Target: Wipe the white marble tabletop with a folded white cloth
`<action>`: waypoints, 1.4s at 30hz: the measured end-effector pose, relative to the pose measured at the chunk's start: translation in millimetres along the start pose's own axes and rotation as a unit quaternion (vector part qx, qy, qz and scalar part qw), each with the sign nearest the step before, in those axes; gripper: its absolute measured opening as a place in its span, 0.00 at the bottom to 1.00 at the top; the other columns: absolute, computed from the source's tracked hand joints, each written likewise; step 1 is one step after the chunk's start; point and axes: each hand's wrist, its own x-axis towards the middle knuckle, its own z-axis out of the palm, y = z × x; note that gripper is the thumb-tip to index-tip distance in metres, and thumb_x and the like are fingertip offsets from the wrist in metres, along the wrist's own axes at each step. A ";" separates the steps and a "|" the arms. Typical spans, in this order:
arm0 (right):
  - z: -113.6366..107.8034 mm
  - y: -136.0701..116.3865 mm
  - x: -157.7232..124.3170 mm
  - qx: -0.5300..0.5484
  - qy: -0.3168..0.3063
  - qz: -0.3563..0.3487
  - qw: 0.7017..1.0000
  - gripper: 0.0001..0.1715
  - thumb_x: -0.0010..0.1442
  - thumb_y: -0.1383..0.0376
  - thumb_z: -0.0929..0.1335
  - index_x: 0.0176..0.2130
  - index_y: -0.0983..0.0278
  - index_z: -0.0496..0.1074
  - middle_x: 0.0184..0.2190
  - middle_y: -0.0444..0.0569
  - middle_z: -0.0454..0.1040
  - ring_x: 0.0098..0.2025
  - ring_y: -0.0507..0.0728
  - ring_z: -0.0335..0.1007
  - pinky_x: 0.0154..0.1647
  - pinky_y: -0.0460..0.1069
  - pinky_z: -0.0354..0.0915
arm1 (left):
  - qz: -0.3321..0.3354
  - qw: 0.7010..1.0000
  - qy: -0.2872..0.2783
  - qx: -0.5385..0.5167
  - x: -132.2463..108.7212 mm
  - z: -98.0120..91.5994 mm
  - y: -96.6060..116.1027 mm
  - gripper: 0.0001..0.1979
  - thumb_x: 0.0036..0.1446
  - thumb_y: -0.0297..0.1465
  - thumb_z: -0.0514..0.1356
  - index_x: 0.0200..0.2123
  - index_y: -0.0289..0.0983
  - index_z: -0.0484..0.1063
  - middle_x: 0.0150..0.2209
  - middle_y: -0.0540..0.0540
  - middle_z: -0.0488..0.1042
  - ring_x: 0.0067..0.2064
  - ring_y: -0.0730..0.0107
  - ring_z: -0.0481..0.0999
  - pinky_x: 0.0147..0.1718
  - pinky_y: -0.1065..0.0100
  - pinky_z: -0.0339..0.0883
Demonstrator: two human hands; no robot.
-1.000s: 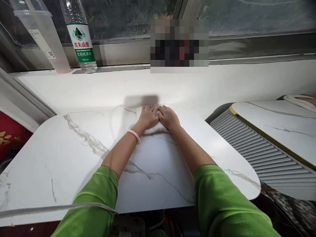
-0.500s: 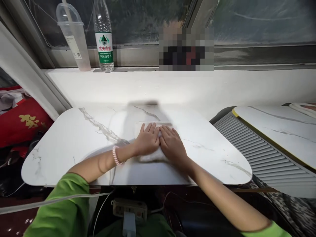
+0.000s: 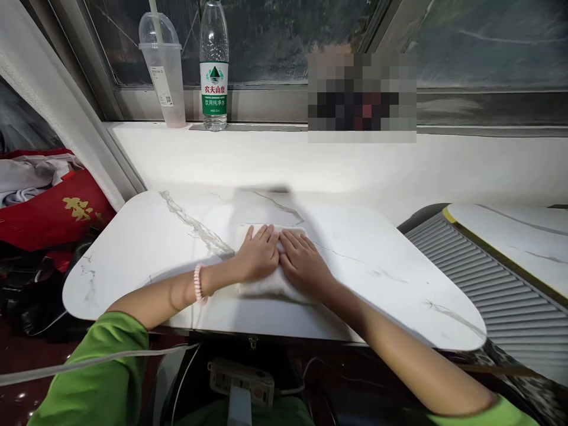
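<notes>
A folded white cloth (image 3: pixel 266 287), perhaps a small towel, lies flat on the white marbled table (image 3: pixel 355 272). On its left part rests my left hand (image 3: pixel 257 253), palm down with fingers stretched away from me; a pink coil band circles that wrist. Beside it my right hand (image 3: pixel 304 260) lies flat on the right part of the cloth, its fingers extended. The thumbs and inner edges of both hands nearly touch at the middle. Much of the cloth is hidden beneath them.
On the window sill stand a clear lidded cup (image 3: pixel 166 83) with a straw and a water bottle (image 3: pixel 215 77). A red bag (image 3: pixel 53 207) is at the left. Below the table edge hangs a power strip (image 3: pixel 242 378) with cables. A second table (image 3: pixel 510 236) is at the right.
The camera view has shifted, so the sill and table appear further right. Both hands stay flat on the cloth, lying slightly further left in the view.
</notes>
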 end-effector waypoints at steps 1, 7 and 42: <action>5.1 6.5 16.8 0.003 -0.002 0.001 1.000 0.30 0.65 0.66 0.54 0.61 0.73 0.65 0.62 0.60 0.67 0.65 0.63 0.60 0.65 0.60 0.55 | -0.001 1.000 -0.001 0.009 14.6 -1.2 -8.9 0.27 0.68 0.30 0.41 0.67 0.28 0.52 0.70 0.37 0.51 0.71 0.59 0.47 0.68 0.50 0.39; 31.2 42.0 110.0 0.033 -0.008 0.009 0.999 0.29 0.64 0.67 0.55 0.59 0.73 0.66 0.61 0.60 0.67 0.65 0.63 0.60 0.66 0.59 0.53 | -0.028 0.998 0.048 0.041 90.6 -5.7 -58.5 0.25 0.67 0.28 0.42 0.65 0.27 0.55 0.68 0.36 0.55 0.69 0.60 0.53 0.67 0.51 0.42; 11.5 -50.9 43.3 0.026 0.013 -0.067 0.997 0.28 0.63 0.69 0.55 0.58 0.76 0.68 0.58 0.64 0.70 0.61 0.67 0.63 0.64 0.61 0.56 | -0.050 0.995 0.022 0.081 -29.4 -10.7 -45.9 0.27 0.66 0.29 0.42 0.66 0.24 0.54 0.68 0.33 0.53 0.70 0.53 0.52 0.67 0.47 0.41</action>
